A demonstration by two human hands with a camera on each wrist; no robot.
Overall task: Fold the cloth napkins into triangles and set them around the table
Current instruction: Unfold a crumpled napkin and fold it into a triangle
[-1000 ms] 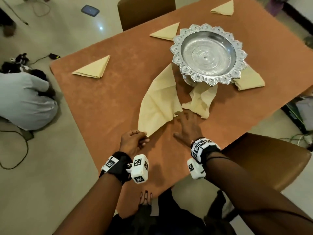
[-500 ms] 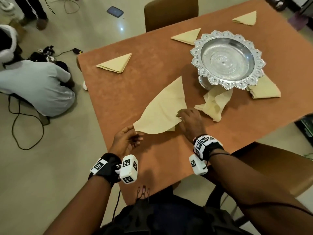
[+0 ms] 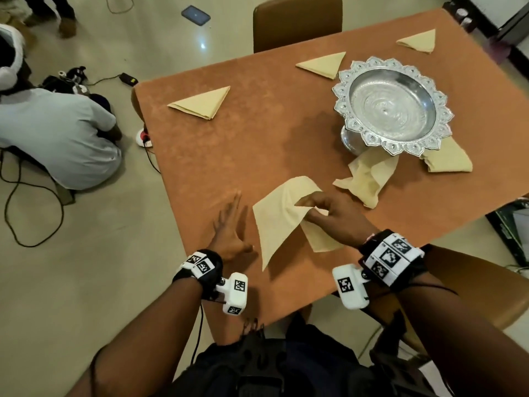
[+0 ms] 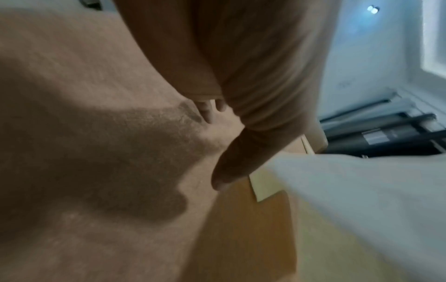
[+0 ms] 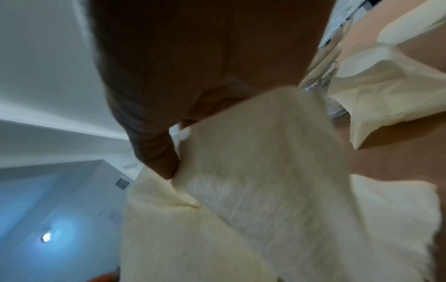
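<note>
A cream cloth napkin (image 3: 282, 222) hangs lifted over the near part of the orange table (image 3: 257, 150). My right hand (image 3: 317, 209) pinches it between thumb and fingers; the cloth (image 5: 253, 190) drapes below that hand in the right wrist view. My left hand (image 3: 229, 224) lies flat on the table with straight fingers, just left of the napkin and apart from it. Three napkins folded into triangles lie along the far side: one at the left (image 3: 201, 103), one in the middle (image 3: 323, 64), one at the far right (image 3: 419, 41). A crumpled napkin (image 3: 367, 179) lies by the silver bowl.
A silver scalloped bowl (image 3: 392, 104) stands at the right, with another folded napkin (image 3: 449, 163) half under its rim. Brown chairs stand at the far side (image 3: 297, 21) and near right (image 3: 469, 293). A person (image 3: 54, 136) crouches on the floor at left among cables.
My left hand has let go of the napkin's corner and now lies flat on the table. My right hand has gathered the napkin and lifted it closer to me.
</note>
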